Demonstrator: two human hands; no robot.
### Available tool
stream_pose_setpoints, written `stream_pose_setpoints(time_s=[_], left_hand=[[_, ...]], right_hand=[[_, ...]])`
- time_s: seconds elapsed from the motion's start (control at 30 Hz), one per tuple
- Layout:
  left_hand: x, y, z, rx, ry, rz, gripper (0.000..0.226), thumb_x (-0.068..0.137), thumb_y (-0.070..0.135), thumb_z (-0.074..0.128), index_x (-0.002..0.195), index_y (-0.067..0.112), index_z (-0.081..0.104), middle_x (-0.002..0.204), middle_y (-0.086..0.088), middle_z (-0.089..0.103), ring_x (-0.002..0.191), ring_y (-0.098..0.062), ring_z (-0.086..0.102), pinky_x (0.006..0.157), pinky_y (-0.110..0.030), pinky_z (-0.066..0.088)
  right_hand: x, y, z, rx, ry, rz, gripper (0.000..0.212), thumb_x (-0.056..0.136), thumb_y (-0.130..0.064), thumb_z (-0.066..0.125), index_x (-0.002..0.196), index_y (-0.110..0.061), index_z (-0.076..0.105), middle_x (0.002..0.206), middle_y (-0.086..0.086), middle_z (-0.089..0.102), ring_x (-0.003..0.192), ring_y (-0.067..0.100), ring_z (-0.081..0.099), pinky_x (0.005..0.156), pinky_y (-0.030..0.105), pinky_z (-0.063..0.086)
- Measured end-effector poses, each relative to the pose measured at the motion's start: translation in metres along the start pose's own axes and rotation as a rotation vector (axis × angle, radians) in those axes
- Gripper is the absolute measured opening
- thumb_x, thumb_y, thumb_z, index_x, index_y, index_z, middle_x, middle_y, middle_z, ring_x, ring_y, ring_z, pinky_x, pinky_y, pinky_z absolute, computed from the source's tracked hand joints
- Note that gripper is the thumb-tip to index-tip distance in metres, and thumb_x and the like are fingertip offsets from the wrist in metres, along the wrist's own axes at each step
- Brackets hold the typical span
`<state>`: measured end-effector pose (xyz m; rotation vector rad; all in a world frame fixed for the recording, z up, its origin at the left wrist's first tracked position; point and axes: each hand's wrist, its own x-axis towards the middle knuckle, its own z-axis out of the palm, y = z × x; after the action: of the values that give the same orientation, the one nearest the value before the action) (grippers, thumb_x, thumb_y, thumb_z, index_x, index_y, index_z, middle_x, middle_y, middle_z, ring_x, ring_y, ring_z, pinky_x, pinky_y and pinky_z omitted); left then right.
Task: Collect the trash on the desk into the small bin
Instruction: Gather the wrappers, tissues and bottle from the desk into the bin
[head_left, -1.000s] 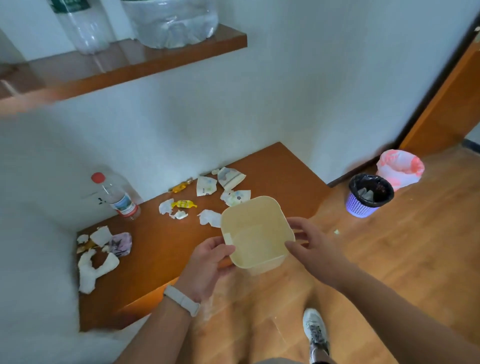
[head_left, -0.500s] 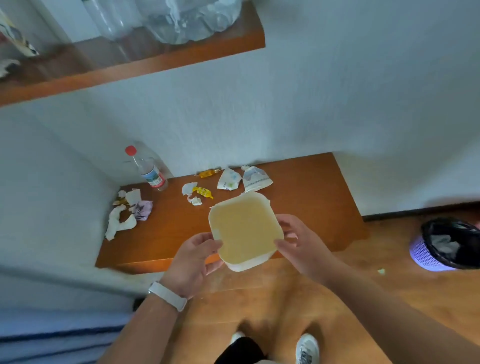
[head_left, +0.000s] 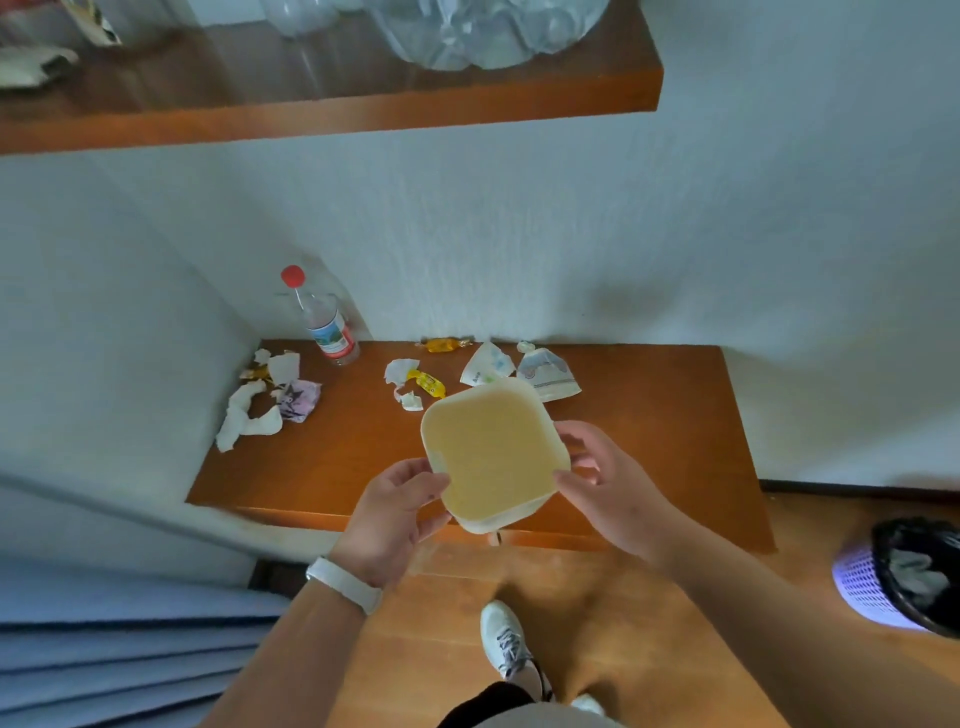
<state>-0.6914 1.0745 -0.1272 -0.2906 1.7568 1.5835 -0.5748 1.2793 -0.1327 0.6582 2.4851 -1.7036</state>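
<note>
Holding the small bin (head_left: 493, 452) between them, both hands have a grip on it above the front edge of the worktop (head_left: 649, 431): the left hand (head_left: 392, 514) is clenched on the bin's near-left corner, thumb on the rim, and the right hand (head_left: 610, 486) grasps its right side with fingers curled behind the wall. The bin is a cream, square container with rounded corners, its open mouth turned toward the camera, and nothing shows inside it. A white wristband (head_left: 343, 583) circles the left wrist. Just behind the bin lie torn paper wrappers (head_left: 545, 371), a yellow candy wrapper (head_left: 427, 382) with white scraps beside it, and another orange-yellow candy wrapper (head_left: 441, 344) against the wall. Farther left, in the corner, sits a heap of crumpled white tissue (head_left: 247, 415) and a purplish printed wrapper (head_left: 298, 397). A clear plastic bottle (head_left: 322, 322) with a red cap stands near the wall. On the wooden floor at far right stands a purple basket (head_left: 865, 587) lined with a black bag. A wooden shelf (head_left: 332, 111) hangs overhead.
</note>
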Motion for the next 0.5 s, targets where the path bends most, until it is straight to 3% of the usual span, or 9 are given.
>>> stream_pose_setpoints(time_s=[0.17, 0.27, 0.4, 0.5], left_hand=[[0.031, 0.020, -0.014, -0.033, -0.001, -0.008, 0.020, 0.097, 0.005, 0.059, 0.116, 0.003, 0.064, 0.119, -0.020, 0.074, 0.120, -0.037, 0.065, 0.107, -0.055, 0.048], [0.044, 0.033, -0.025, -0.045, -0.006, -0.018, 0.020, 0.098, 0.007, 0.059, 0.116, 0.005, 0.064, 0.119, -0.017, 0.075, 0.117, -0.033, 0.067, 0.107, -0.054, 0.049], [0.060, 0.048, -0.038, -0.031, -0.007, 0.029, 0.018, 0.098, 0.008, 0.060, 0.115, 0.006, 0.064, 0.116, -0.013, 0.076, 0.113, -0.029, 0.070, 0.104, -0.050, 0.052], [0.063, 0.054, -0.045, -0.022, 0.013, 0.044, 0.018, 0.097, 0.009, 0.061, 0.114, 0.007, 0.065, 0.116, -0.014, 0.075, 0.110, -0.028, 0.071, 0.093, -0.041, 0.057]], right_hand=[[0.033, -0.016, 0.001, -0.064, -0.038, 0.012, 0.047, 0.093, -0.029, 0.061, 0.136, -0.036, 0.041, 0.118, -0.028, 0.052, 0.104, -0.005, 0.055, 0.075, 0.012, 0.047], [0.053, -0.025, 0.007, -0.091, -0.047, 0.024, 0.049, 0.093, -0.036, 0.060, 0.137, -0.037, 0.039, 0.124, -0.023, 0.054, 0.108, -0.002, 0.056, 0.081, 0.017, 0.050], [0.079, -0.033, 0.016, -0.098, -0.046, 0.009, 0.044, 0.092, -0.038, 0.060, 0.131, -0.044, 0.039, 0.112, -0.030, 0.053, 0.103, -0.001, 0.058, 0.081, 0.019, 0.052], [0.091, -0.036, 0.022, -0.085, -0.074, 0.005, 0.046, 0.092, -0.036, 0.060, 0.133, -0.040, 0.040, 0.114, -0.031, 0.054, 0.109, -0.001, 0.057, 0.083, 0.023, 0.053]])
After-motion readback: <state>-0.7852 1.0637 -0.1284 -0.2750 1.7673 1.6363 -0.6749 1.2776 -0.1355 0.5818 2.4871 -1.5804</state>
